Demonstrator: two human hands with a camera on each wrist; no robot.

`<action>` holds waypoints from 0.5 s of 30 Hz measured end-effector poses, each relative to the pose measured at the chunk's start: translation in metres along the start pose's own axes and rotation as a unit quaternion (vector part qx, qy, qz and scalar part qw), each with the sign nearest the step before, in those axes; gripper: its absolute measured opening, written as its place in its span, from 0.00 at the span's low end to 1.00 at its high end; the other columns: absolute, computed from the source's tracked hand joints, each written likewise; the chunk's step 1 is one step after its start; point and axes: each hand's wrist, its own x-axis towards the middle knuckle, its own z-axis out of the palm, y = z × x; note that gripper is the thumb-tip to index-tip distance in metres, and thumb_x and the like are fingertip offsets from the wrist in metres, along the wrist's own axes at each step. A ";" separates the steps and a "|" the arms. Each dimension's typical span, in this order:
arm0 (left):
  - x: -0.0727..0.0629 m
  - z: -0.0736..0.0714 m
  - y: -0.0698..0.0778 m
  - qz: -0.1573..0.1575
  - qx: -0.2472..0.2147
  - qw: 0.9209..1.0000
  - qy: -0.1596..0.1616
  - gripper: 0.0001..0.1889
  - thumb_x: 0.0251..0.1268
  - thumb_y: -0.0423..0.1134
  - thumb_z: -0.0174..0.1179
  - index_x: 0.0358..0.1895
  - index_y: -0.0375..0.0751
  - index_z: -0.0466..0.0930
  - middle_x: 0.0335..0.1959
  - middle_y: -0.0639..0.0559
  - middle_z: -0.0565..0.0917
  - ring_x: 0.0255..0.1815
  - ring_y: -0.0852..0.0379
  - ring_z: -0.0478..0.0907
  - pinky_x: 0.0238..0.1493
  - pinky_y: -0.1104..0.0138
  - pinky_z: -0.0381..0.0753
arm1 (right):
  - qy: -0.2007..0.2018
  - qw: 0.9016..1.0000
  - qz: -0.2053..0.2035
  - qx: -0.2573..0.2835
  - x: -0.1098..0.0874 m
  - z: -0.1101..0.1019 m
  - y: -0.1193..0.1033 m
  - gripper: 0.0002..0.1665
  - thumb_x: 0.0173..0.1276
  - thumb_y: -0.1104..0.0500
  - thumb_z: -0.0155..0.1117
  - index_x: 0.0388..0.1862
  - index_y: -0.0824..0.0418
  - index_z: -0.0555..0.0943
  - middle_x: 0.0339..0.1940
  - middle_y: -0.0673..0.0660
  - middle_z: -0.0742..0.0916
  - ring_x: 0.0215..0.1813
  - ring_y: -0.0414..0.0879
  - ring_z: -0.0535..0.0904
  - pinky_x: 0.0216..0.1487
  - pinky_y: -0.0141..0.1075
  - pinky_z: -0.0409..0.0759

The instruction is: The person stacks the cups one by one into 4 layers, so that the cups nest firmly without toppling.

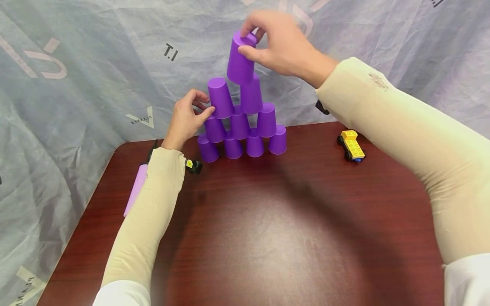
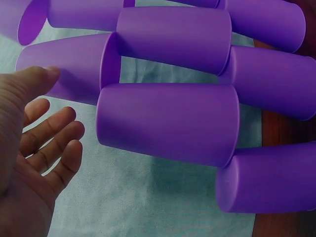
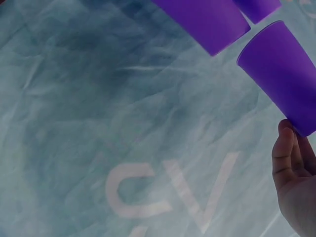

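Observation:
Upside-down purple cups form a pyramid, with several in the bottom row, three above them and two in the third row. My right hand (image 1: 281, 44) pinches another purple cup (image 1: 239, 63) by its narrow base. That cup hangs upside down, slightly tilted, over the third row; its rim appears apart from the cups below in the right wrist view. My left hand (image 1: 187, 117) is at the pyramid's left side. Its thumb touches the left third-row cup (image 2: 81, 69), while the other fingers are loosely bent, apart from the cup.
A yellow toy car (image 1: 353, 146) with black wheels stands on the right of the dark red wooden table (image 1: 245, 238). A lilac flat-sided object (image 1: 135, 187) lies by the left forearm, partly hidden. Grey printed fabric (image 1: 126, 80) hangs behind the pyramid.

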 end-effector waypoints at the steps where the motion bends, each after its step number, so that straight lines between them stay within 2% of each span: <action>1: 0.000 0.000 0.000 0.000 0.000 1.000 -0.001 0.17 0.61 0.42 0.65 0.48 0.39 0.73 0.45 0.49 0.80 0.40 0.58 0.78 0.39 0.66 0.76 | -0.006 1.000 0.004 -0.002 0.004 0.002 -0.001 0.21 0.67 0.46 0.59 0.49 0.60 0.78 0.47 0.50 0.81 0.45 0.41 0.75 0.43 0.34 0.70; 9: -0.003 0.000 0.003 -0.007 -0.008 1.000 -0.011 0.17 0.61 0.42 0.64 0.48 0.39 0.72 0.45 0.48 0.79 0.40 0.57 0.78 0.39 0.66 0.75 | -0.042 0.998 0.047 0.007 0.027 0.013 -0.006 0.22 0.67 0.44 0.58 0.50 0.58 0.77 0.47 0.48 0.80 0.36 0.39 0.75 0.34 0.30 0.69; 15: -0.003 0.002 0.002 0.000 -0.008 1.000 -0.008 0.17 0.60 0.42 0.65 0.48 0.38 0.72 0.45 0.48 0.80 0.40 0.56 0.78 0.38 0.66 0.75 | -0.064 0.996 0.066 -0.004 0.036 0.020 -0.005 0.25 0.67 0.40 0.57 0.52 0.56 0.77 0.47 0.47 0.80 0.35 0.39 0.73 0.36 0.30 0.69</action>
